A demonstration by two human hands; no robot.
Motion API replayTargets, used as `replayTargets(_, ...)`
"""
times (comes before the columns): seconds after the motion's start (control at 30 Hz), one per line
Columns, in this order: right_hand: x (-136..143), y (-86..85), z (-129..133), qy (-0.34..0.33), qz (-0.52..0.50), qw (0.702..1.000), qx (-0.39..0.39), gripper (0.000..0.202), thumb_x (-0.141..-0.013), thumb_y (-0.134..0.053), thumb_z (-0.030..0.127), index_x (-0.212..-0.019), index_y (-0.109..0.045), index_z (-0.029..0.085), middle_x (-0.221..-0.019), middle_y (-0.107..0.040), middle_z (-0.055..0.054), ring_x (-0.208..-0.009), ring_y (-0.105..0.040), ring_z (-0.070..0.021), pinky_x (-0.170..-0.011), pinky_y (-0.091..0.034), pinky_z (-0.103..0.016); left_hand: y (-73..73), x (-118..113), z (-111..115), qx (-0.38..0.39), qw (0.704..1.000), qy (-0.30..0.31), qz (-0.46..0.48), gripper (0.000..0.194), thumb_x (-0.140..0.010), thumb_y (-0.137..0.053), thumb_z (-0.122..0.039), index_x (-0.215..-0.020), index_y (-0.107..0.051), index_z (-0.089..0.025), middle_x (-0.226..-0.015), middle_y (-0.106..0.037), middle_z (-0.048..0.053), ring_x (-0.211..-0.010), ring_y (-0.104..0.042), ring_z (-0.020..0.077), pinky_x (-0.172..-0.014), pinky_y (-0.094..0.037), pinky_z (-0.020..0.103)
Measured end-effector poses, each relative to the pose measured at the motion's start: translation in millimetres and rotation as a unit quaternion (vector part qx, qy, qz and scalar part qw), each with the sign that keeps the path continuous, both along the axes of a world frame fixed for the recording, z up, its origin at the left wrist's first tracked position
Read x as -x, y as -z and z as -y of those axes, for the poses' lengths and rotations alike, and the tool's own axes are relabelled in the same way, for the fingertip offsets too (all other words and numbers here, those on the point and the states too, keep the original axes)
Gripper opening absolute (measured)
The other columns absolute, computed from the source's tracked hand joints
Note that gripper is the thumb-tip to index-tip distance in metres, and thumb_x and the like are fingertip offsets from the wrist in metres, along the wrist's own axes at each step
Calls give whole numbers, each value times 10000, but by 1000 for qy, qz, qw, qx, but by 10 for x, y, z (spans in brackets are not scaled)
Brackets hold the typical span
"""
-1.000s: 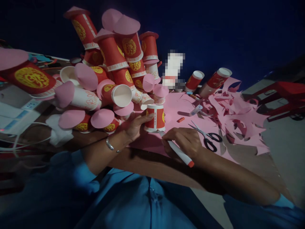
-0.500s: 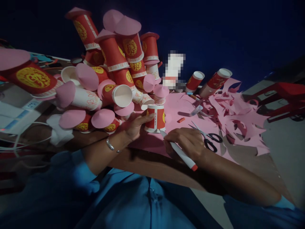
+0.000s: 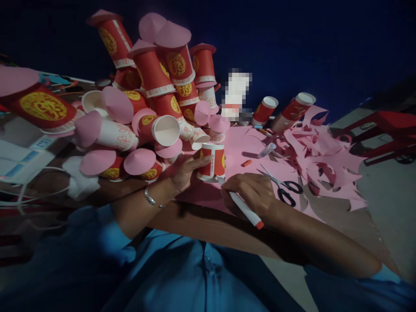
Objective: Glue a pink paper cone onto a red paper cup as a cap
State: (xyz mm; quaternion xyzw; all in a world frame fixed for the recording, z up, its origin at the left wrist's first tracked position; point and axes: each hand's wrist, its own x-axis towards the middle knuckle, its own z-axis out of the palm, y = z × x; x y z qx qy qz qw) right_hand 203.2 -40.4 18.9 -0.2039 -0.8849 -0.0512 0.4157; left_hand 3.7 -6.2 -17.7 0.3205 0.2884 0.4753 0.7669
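My left hand is closed around the side of a red and white paper cup with a yellow emblem, which stands on pink paper at the table's near edge. In my right hand is a white marker pen with a red end, its tip touching the white band low on the cup. Black-handled scissors lie on the paper just right of that hand, blades pointing up and left. A small orange-red cap lies beyond my right hand.
Several red cups with pink paper cones are piled at the left and back. Pink paper scraps heap at the right. Two red cups stand at the back, near a glue stick-like tube. A red stool is at far right.
My right hand and the marker have shifted slightly left and up along the cup's lower band. My left hand keeps its hold on the cup.
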Motion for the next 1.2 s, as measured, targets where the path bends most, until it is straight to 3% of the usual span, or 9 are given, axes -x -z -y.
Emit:
replayTargets(0.4,5,35,-22,2,-9,1000,-1,132,-951,-617,71,-934,-583,198,-703,-687,24,-531,-574,-99,-494,-443,-242,25,10,1,5,1000,6,-6,561,-746,-914,-416,-1215,-745,-157,-1125,-817,116,-1198,-733,356,-1052,-580,463)
replayTargets(0.6,-12,78,-42,-20,-9,1000,6,119,-961,-634,68,-966,-592,179,-738,-704,7,-582,-605,-102,-527,-471,-242,72,31,1,-3,1000,18,-19,575,-772,-895,-476,-1205,-752,-127,-1111,-816,143,-1154,-747,350,-1042,-580,451)
replayTargets(0.93,-46,129,-65,-20,-8,1000,3,116,-962,-666,74,-1010,-608,162,-781,-729,-7,-631,-664,-119,-568,-506,-248,68,43,8,-13,999,36,-6,524,-800,-883,-442,-1207,-749,-140,-1100,-817,115,-1165,-744,337,-1041,-575,435)
replayTargets(1.2,-41,108,-50,-4,-13,1000,4,123,-948,-650,81,-978,-593,186,-741,-708,9,-593,-635,-116,-536,-491,-251,73,36,5,-1,999,33,-1,608,-768,-904,-451,-1250,-727,-126,-1156,-808,152,-1203,-730,370,-1086,-552,493)
